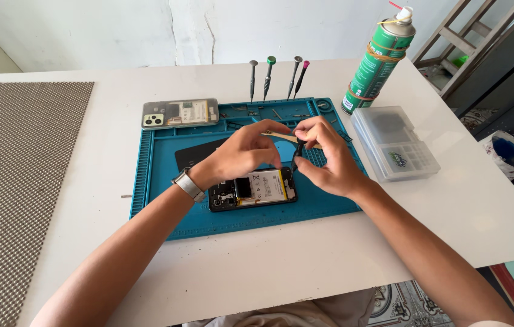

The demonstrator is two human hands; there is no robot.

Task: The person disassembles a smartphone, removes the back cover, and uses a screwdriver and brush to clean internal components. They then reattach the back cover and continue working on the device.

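Right fingers (305,158) pinched on screwdriver (297,158)

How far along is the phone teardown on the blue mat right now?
Done: the opened phone lies back-off on the blue mat, battery exposed; a clear back cover sits aside. In hand: the right hand stands a dark screwdriver at the phone's top right corner, the left hand holding close above. Left: the battery is still seated; four screwdrivers stand unused.

A tall green spray can (377,60) stands beside a clear plastic parts box (394,143) on the white tabletop (305,266); a grey woven mat (8,181) lies far left.
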